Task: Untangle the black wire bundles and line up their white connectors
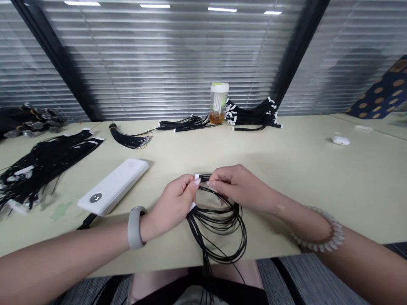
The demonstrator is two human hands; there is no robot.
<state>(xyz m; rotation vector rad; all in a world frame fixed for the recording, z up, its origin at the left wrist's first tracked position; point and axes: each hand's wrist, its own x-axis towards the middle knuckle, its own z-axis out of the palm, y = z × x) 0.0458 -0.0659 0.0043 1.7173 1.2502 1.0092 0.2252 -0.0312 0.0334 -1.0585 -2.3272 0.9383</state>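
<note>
A looped bundle of thin black cables [222, 220] hangs between my hands over the table's front edge, its loose ends dropping toward my lap. My left hand [176, 201] is closed on the bundle's left side, thumb pressed near a white connector or tag [197, 176]. Another bit of white shows under its fingers. My right hand [232, 182] pinches the black cables just right of that white piece, fingertips close to the left thumb. Some of the right fingers are hidden behind the hand and the cables.
A white power bank [116, 184] with a plugged-in lead lies left of my hands. Black cable bundles [44, 163] cover the far left; more bundles [254, 114] lie along the back beside a drink bottle [218, 103]. A small white case [341, 140] sits at right.
</note>
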